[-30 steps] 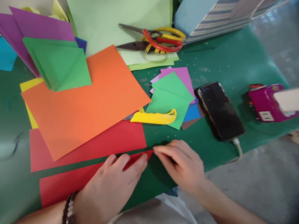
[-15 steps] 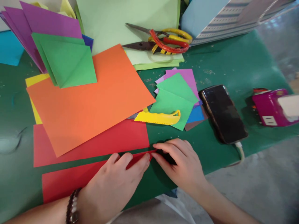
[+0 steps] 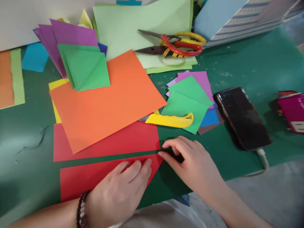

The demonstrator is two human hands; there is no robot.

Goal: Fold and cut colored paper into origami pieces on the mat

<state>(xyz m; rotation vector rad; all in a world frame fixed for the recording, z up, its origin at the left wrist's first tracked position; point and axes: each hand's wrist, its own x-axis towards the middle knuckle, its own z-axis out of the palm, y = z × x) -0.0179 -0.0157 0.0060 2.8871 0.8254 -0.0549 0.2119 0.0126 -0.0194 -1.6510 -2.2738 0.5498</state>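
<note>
A strip of red paper (image 3: 83, 179) lies near the table's front edge, its right end slanting to a corner. My left hand (image 3: 121, 186), with a beaded bracelet at the wrist, rests on this strip with its fingers lying over it and hides part of it. At the strip's right corner, the thumb of my right hand (image 3: 190, 161) touches or nearly touches the paper; thumb and forefinger are apart. Just behind lies a second red sheet (image 3: 106, 142), partly under an orange sheet (image 3: 106, 107). A yellow utility knife (image 3: 168, 120) lies over the papers, its blade end at the orange sheet's edge.
Folded green paper (image 3: 87, 68) and purple paper (image 3: 73, 33) stand at the back left. Red-handled pliers and scissors (image 3: 182, 46) lie on pale green sheets (image 3: 142, 22). On the right are small coloured papers (image 3: 190, 91), a phone (image 3: 243, 117) with a cable, and a magenta object (image 3: 292, 110).
The view has shifted, so everything sits further right. The red strip's right end now shows a wider slanted corner, and my right thumb and forefinger remain beside it.
</note>
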